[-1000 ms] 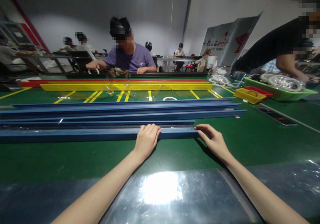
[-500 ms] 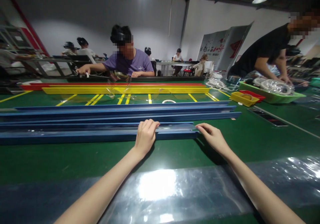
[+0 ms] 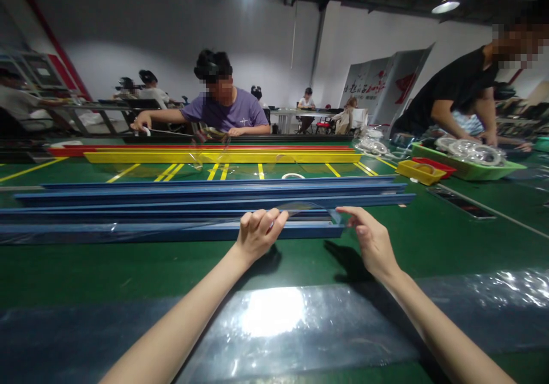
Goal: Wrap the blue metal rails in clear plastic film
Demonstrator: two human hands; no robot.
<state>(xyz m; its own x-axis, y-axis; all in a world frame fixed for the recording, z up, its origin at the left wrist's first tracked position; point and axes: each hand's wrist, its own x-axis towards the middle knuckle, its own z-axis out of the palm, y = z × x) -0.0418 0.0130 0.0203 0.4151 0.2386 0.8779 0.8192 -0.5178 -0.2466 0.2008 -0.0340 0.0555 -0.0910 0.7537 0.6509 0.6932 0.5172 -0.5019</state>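
Several long blue channels lie side by side across the green table. My left hand is closed on a clear plastic strip, above the nearest blue channel. Between my hands the strip arches up off the channel, and to the left it runs along above it. At the channel's right end is my right hand, raised, its index finger extended and its other fingers curled, near the end of the strip. Its fingers are apart and I see nothing gripped in them.
Clear plastic sheeting covers the near table. Beyond the blue channels lie yellow and red ones. At right are a phone, a yellow tray and a green basket of wrapped rings. Two people work across the table.
My left hand has risen slightly and moved right, lifting the strip into an arch. My right hand has opened from its pinch at the strip's end.
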